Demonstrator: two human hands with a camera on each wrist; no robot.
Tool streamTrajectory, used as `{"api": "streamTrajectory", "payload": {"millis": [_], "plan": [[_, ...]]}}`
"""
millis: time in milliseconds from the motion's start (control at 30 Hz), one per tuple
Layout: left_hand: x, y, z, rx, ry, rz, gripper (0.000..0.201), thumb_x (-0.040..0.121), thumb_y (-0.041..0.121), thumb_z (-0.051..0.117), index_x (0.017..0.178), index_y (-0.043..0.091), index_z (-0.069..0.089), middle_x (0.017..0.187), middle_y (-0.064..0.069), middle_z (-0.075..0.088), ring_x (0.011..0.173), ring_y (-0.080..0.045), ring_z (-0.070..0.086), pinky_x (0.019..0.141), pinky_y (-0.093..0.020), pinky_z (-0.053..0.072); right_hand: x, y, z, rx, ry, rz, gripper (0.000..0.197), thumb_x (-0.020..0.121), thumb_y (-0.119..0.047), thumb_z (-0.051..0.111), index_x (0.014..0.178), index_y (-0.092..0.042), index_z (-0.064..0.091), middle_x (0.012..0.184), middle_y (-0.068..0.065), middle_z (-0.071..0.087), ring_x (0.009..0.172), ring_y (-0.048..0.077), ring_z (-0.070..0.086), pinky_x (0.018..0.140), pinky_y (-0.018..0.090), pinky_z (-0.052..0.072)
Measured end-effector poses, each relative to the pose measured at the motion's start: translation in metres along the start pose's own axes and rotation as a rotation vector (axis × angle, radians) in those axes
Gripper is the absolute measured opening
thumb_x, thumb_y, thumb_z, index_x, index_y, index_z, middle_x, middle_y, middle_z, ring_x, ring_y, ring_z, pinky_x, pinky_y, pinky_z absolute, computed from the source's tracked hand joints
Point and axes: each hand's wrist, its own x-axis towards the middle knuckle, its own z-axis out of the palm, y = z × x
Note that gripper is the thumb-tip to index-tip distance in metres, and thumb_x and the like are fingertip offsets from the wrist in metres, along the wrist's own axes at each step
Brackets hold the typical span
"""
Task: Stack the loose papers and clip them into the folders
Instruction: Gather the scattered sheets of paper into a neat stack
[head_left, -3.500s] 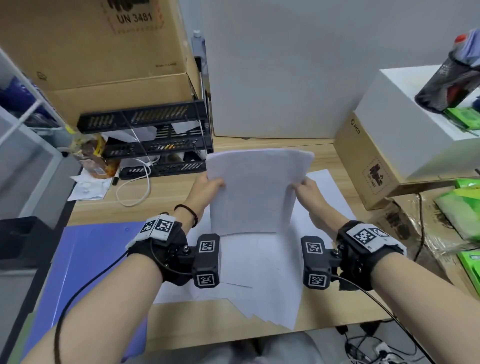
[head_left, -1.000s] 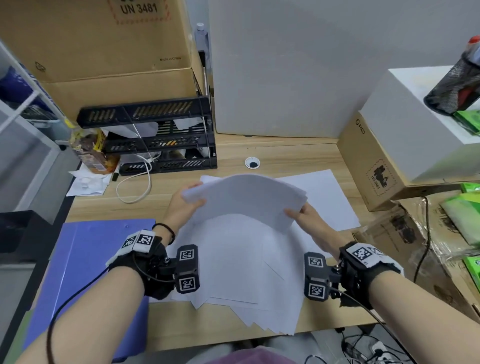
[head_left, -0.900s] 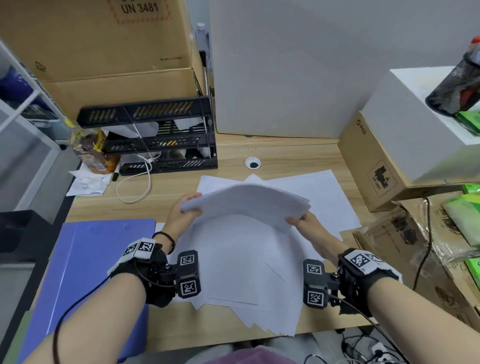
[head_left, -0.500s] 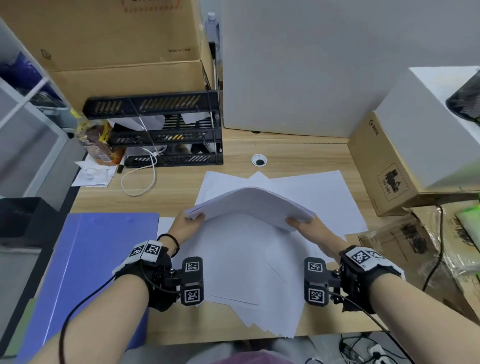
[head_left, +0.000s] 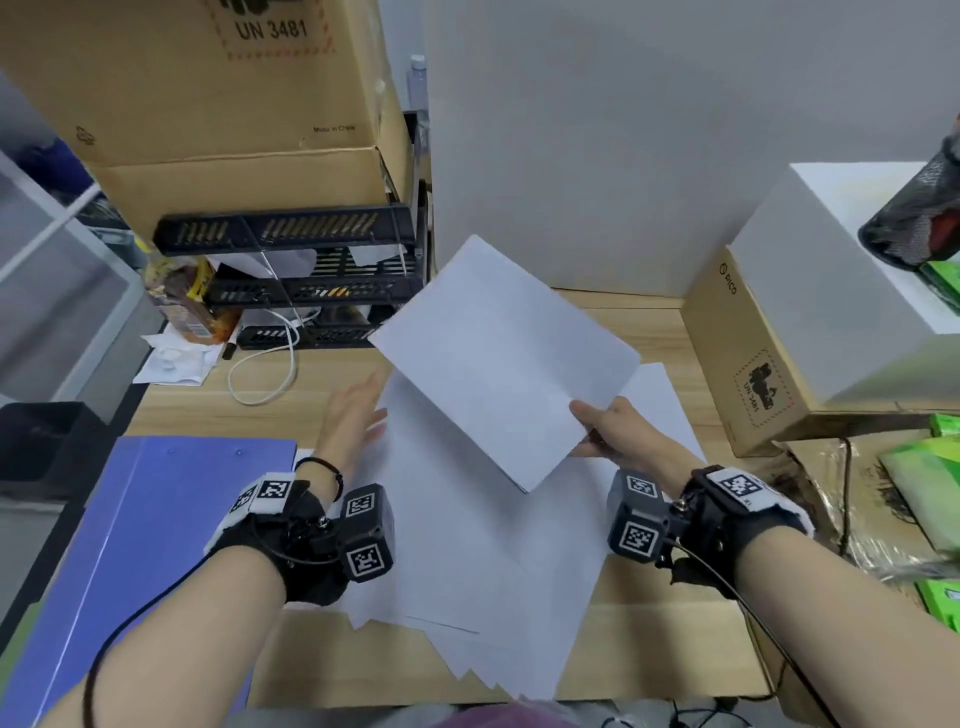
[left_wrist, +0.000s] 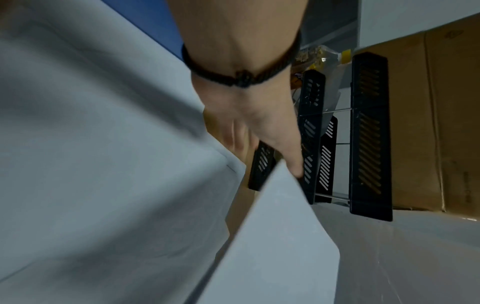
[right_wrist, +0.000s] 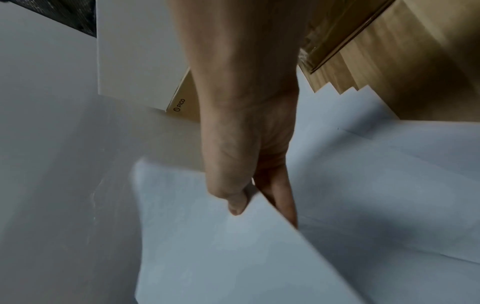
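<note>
The right hand (head_left: 615, 428) pinches a stack of papers (head_left: 506, 358) at its near right edge, thumb on top and fingers (right_wrist: 284, 197) underneath, and holds it lifted and turned at an angle above the counter (head_left: 322, 374). The stack is tilted, with 1 corner pointing toward the back wall and another down toward the loose sheets (head_left: 483, 561) spread below it. Those sheets lie fanned across the middle of the counter, their corners staggered along the near edge. The left hand (head_left: 353, 415) holds nothing: its fingers are straight and spread, reaching out just beside the left edge of the lifted stack, above the left margin of the loose sheets. In the left wrist view a fingertip (left_wrist: 296, 168) sits right at the corner of the lifted stack, though whether it touches is hard to tell through the blur. A blue folder (head_left: 140, 561) lies flat on the counter to the left of the sheets, near the left forearm. Behind it at the back left stands a black tray rack (head_left: 291, 280), under cardboard boxes (head_left: 218, 93), with a white cable (head_left: 265, 374) looped in front. At the right a brown box (head_left: 748, 364) sits on the counter, and a white box (head_left: 852, 260) rests on top of it.
</note>
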Motion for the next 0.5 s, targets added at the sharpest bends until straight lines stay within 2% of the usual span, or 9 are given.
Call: {"api": "streamTrajectory", "payload": {"millis": [67,100,167,200,267,333,367,467,500], "plan": [[-0.011,0.003,0.020,-0.096,-0.240,-0.045,0.055,0.084,0.051,0.059,0.130,0.024,0.046,0.122,-0.002,0.062,0.103,-0.026,0.066,0.085,-0.034,0.052,0.002,0.004,0.004,0.116,-0.017,0.020,0.021,0.100,-0.009,0.048,0.119,-0.003,0.053,0.078,0.003,0.075,0.065,0.013,0.073,0.058,0.025,0.059],[-0.014,0.006,0.030,-0.106,-0.278,-0.043,0.047,0.088,0.045,0.059,0.128,0.021,0.050,0.112,-0.001,0.067,0.093,-0.024,0.069,0.080,-0.033,0.055,0.001,0.007,0.008,0.143,-0.049,0.027,0.023,0.100,-0.009,0.048,0.122,-0.004,0.052,0.074,0.000,0.075,0.063,0.012,0.072,0.060,0.026,0.059],[-0.019,0.010,0.049,-0.075,-0.234,-0.015,0.030,0.092,0.028,0.059,0.118,0.014,0.058,0.089,0.002,0.069,0.077,-0.018,0.067,0.070,-0.030,0.056,-0.002,0.014,0.015,0.148,-0.133,0.047,0.021,0.100,-0.011,0.048,0.121,-0.009,0.052,0.077,0.000,0.076,0.066,0.013,0.072,0.067,0.030,0.061],[-0.021,0.012,0.056,-0.069,-0.205,-0.030,0.020,0.093,0.023,0.059,0.109,0.013,0.062,0.085,0.003,0.069,0.077,-0.016,0.065,0.069,-0.028,0.054,-0.004,0.017,0.018,0.143,-0.176,0.064,0.019,0.100,-0.012,0.049,0.118,-0.012,0.054,0.083,0.002,0.077,0.070,0.016,0.073,0.071,0.031,0.061],[-0.023,0.013,0.063,-0.025,-0.174,-0.098,0.010,0.095,0.021,0.056,0.094,0.015,0.064,0.090,0.001,0.069,0.080,-0.014,0.064,0.070,-0.025,0.050,-0.006,0.024,0.020,0.140,-0.233,0.094,0.015,0.099,-0.015,0.051,0.113,-0.015,0.058,0.095,0.007,0.077,0.079,0.023,0.074,0.072,0.032,0.061],[-0.021,0.006,0.058,0.025,-0.141,-0.103,0.008,0.094,0.018,0.057,0.089,0.017,0.064,0.092,0.001,0.069,0.079,-0.012,0.063,0.073,-0.026,0.050,-0.009,0.027,0.015,0.127,-0.269,0.107,0.019,0.097,-0.019,0.055,0.115,-0.015,0.060,0.103,0.009,0.075,0.085,0.027,0.074,0.074,0.032,0.060],[-0.021,0.001,0.052,0.048,-0.131,-0.099,0.005,0.093,0.017,0.059,0.093,0.017,0.064,0.095,0.000,0.069,0.081,-0.012,0.064,0.076,-0.028,0.051,-0.010,0.028,0.012,0.126,-0.277,0.120,0.022,0.096,-0.021,0.057,0.116,-0.012,0.061,0.104,0.010,0.075,0.087,0.028,0.073,0.075,0.032,0.060],[-0.023,-0.016,0.027,0.101,-0.137,-0.121,0.034,0.089,0.019,0.065,0.122,0.011,0.060,0.117,-0.004,0.067,0.098,-0.017,0.066,0.090,-0.035,0.051,-0.008,0.033,-0.002,0.215,-0.258,0.180,0.030,0.095,-0.030,0.055,0.117,-0.011,0.063,0.102,0.011,0.074,0.088,0.027,0.073,0.076,0.035,0.060],[-0.024,-0.022,0.018,0.103,-0.133,-0.125,0.040,0.088,0.018,0.067,0.126,0.010,0.058,0.120,-0.004,0.067,0.101,-0.019,0.066,0.092,-0.037,0.051,-0.008,0.033,-0.005,0.238,-0.252,0.203,0.034,0.095,-0.035,0.055,0.118,-0.013,0.063,0.103,0.011,0.074,0.090,0.028,0.072,0.077,0.037,0.059]]}}
